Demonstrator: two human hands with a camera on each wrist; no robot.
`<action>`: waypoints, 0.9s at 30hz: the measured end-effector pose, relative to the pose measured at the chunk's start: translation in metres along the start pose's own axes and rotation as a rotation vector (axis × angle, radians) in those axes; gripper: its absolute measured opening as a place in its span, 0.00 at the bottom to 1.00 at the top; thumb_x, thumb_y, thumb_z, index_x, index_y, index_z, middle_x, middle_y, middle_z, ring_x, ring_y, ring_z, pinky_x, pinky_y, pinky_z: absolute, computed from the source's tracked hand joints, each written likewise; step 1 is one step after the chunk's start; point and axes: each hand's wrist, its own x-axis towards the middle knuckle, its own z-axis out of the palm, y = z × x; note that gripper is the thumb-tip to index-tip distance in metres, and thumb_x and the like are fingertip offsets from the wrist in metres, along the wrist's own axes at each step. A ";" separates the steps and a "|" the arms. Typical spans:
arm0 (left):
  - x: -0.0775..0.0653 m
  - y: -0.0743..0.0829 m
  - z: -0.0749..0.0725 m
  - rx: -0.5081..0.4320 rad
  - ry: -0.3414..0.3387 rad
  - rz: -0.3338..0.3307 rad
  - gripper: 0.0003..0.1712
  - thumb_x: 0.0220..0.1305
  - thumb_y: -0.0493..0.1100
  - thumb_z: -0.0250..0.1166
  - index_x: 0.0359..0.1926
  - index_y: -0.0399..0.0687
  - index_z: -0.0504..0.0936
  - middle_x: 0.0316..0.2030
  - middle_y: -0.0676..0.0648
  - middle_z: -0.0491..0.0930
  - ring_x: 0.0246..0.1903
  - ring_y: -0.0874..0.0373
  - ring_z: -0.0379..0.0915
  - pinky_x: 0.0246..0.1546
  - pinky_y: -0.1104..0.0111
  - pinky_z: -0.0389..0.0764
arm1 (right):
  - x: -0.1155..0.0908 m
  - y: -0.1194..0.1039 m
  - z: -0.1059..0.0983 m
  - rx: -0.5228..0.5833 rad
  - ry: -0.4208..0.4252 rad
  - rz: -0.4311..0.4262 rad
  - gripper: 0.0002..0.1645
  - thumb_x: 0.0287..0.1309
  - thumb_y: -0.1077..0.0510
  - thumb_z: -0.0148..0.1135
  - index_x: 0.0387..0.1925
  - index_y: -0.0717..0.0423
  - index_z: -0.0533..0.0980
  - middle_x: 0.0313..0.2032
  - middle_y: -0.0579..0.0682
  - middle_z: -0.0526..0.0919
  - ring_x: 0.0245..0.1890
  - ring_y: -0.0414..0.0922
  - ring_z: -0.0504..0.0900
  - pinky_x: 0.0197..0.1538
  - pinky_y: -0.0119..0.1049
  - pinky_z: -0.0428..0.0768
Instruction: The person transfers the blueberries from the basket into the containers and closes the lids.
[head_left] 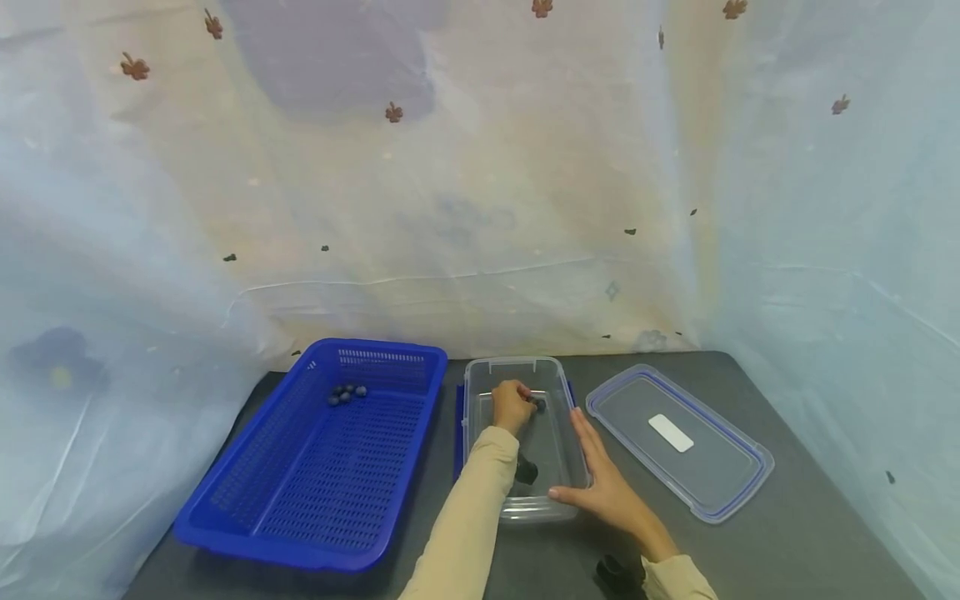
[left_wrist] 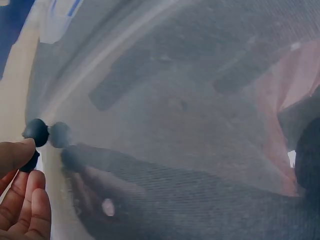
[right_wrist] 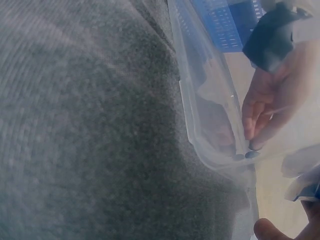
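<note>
A clear plastic container (head_left: 551,479) with blue side clips stands mid-table. Inside it, near the far right part, my left hand (head_left: 512,406) reaches down. Its thumb and fingers pinch dark blueberries (left_wrist: 36,132) close to the container's wall, whose plastic mirrors them. Through the clear side, the right wrist view also shows these fingertips low in a corner with the berries. My right hand (head_left: 609,490) rests against the container's right side, fingers extended and thumb at the near rim corner. In the right wrist view only part of this hand (right_wrist: 272,231) shows.
To the left stands a blue slotted basket (head_left: 258,533) with several blueberries (head_left: 347,394) at its far left. A clear lid (head_left: 720,454) with a blue seal and white label lies at the right. Patterned sheeting (head_left: 480,208) hangs around the dark table (head_left: 810,542).
</note>
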 end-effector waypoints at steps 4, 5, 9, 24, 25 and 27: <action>-0.001 -0.006 0.001 -0.013 -0.010 -0.039 0.13 0.34 0.22 0.75 0.23 0.35 0.81 0.18 0.49 0.76 0.24 0.56 0.72 0.32 0.65 0.77 | 0.001 -0.003 0.001 0.008 0.002 -0.001 0.69 0.42 0.52 0.77 0.75 0.63 0.41 0.74 0.62 0.38 0.71 0.66 0.39 0.59 0.73 0.49; -0.001 -0.006 0.001 -0.018 -0.015 -0.054 0.13 0.34 0.22 0.75 0.23 0.35 0.81 0.18 0.50 0.76 0.24 0.57 0.71 0.31 0.66 0.77 | 0.001 -0.003 0.001 0.010 0.000 -0.001 0.69 0.42 0.52 0.77 0.75 0.63 0.41 0.74 0.62 0.38 0.71 0.66 0.39 0.59 0.73 0.49; -0.002 -0.006 -0.002 -0.019 -0.023 -0.088 0.13 0.35 0.23 0.76 0.23 0.35 0.81 0.19 0.49 0.77 0.24 0.57 0.72 0.30 0.66 0.77 | 0.001 -0.003 0.002 0.012 -0.002 -0.007 0.69 0.42 0.53 0.76 0.75 0.63 0.41 0.74 0.64 0.38 0.71 0.67 0.39 0.59 0.74 0.49; 0.002 0.005 -0.015 -0.022 -0.002 -0.085 0.13 0.36 0.24 0.74 0.28 0.35 0.83 0.22 0.48 0.78 0.29 0.52 0.73 0.35 0.63 0.77 | -0.001 0.003 0.001 -0.010 0.011 -0.011 0.69 0.42 0.52 0.77 0.75 0.64 0.41 0.74 0.64 0.39 0.71 0.67 0.40 0.59 0.73 0.49; 0.003 0.006 -0.016 -0.030 -0.007 -0.080 0.13 0.37 0.25 0.74 0.29 0.35 0.83 0.22 0.47 0.78 0.30 0.52 0.73 0.36 0.63 0.77 | -0.001 0.004 0.001 -0.011 0.012 -0.011 0.69 0.42 0.53 0.77 0.75 0.64 0.41 0.74 0.63 0.39 0.71 0.66 0.40 0.59 0.73 0.49; 0.005 0.008 -0.018 -0.048 -0.017 -0.064 0.13 0.39 0.26 0.74 0.31 0.34 0.83 0.24 0.47 0.79 0.33 0.51 0.73 0.38 0.62 0.76 | -0.001 0.004 0.001 -0.014 0.013 -0.011 0.69 0.42 0.53 0.77 0.75 0.63 0.41 0.74 0.62 0.39 0.71 0.66 0.40 0.59 0.73 0.49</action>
